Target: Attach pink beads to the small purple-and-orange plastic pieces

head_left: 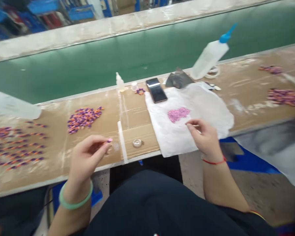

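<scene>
My left hand [87,155], with a green bangle at the wrist, pinches a small pink piece [109,140] at its fingertips above the cardboard-covered bench [135,114]. My right hand [203,136], with a red string on the wrist, is curled over a white sheet [211,108], fingertips pinched close to a pile of tiny pink beads [178,114]; whether it holds one is too small to see. A small clear round dish [137,143] lies between the hands.
A heap of purple-orange pieces [83,118] and rows of them [17,147] lie at left. A phone [156,90], small glue bottle [119,82] and large squeeze bottle with blue tip [211,55] stand behind. A green conveyor belt [137,55] runs beyond. More pieces [284,96] lie right.
</scene>
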A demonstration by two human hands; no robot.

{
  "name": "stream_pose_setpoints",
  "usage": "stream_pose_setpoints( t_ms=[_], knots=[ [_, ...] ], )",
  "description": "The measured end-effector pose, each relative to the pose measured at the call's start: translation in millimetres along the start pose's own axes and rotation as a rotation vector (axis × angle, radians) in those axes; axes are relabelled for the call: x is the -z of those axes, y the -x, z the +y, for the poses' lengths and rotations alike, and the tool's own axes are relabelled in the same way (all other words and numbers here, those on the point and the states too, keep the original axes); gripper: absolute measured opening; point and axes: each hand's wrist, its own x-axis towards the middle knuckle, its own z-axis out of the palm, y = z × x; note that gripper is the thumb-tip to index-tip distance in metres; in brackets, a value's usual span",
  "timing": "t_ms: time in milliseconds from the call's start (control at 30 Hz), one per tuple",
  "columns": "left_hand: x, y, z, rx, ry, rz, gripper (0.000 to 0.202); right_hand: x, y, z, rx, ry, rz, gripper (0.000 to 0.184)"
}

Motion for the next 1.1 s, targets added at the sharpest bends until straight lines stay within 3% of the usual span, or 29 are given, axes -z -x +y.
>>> stream_pose_setpoints(
  t_ms=[33,167,300,433,667,800,900,1000,1100],
  knots=[
    [-0.8,3,-2,0.038,0.061,-0.038,0.005,3,-4,6,0.075,0.065,-0.053,0.012],
    [-10.4,12,-18,0.167,0.357,-0.199,0.010,0,-16,23,0.099,0.171,-0.136,0.006],
    [-32.4,21,-29,0.369,0.591,-0.330,0.021,-12,-23,28,0.126,0.222,-0.165,0.006],
    [-51.9,34,-28,0.582,0.593,-0.383,0.023,-12,-33,34,0.135,0.261,-0.131,0.009],
    [-56.2,37,-25,0.682,0.602,-0.424,0.026,-8,-44,43,0.140,0.305,-0.137,0.011],
    [-58.0,38,-38,0.632,0.611,-0.491,0.023,-11,-45,42,0.148,0.330,-0.157,0.009],
    [-51.3,46,-52,0.426,0.403,-0.521,0.020,-10,-43,42,0.163,0.309,-0.191,0.009],
    [-27.6,59,-62,0.213,0.087,-0.542,0.019,-7,-40,44,0.168,0.256,-0.213,0.009],
    [5.6,70,-68,0.130,-0.129,-0.466,0.019,-6,-41,51,0.166,0.267,-0.195,0.009]
  ],
)
